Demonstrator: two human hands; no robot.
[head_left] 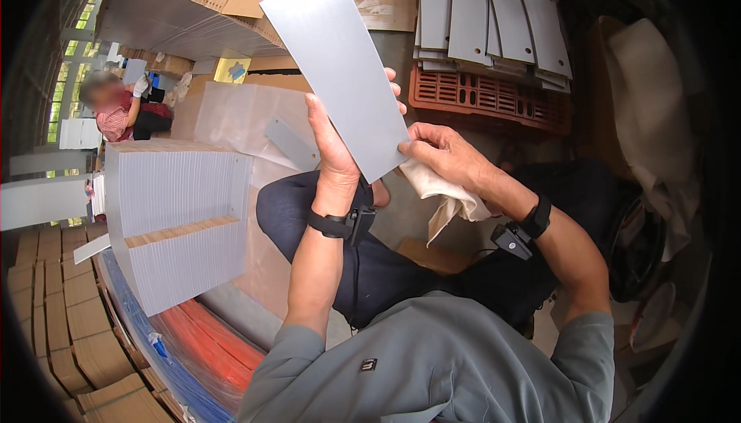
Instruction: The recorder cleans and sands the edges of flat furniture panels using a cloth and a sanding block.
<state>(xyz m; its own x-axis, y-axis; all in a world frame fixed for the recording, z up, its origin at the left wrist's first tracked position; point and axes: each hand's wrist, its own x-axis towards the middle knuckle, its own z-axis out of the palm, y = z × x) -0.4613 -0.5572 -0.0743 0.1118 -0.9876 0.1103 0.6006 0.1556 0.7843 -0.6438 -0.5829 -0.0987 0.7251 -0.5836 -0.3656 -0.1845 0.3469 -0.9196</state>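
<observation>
Your grey shirt (463, 353) is filling the bottom of the view, with your dark trousers (386, 269) spreading beyond it. Your left hand (337, 149) is gripping 1 long silver-grey panel (340, 68) from behind, its thumb showing along the left edge and its fingertips curling past the right edge. The panel is slanting up and to the left in front of you. Your right hand (444, 153) is clutching a cream cloth (441, 191) that is hanging below it, and its thumb is resting near the panel's lower right corner. Ahead to the right, similar grey panels (505, 21) are lying on a red-brown crate (490, 103). To your left, a block of panels (181, 222) is standing packed side by side, and farther off a person (116, 114) is raising a white-gloved hand (140, 86).
</observation>
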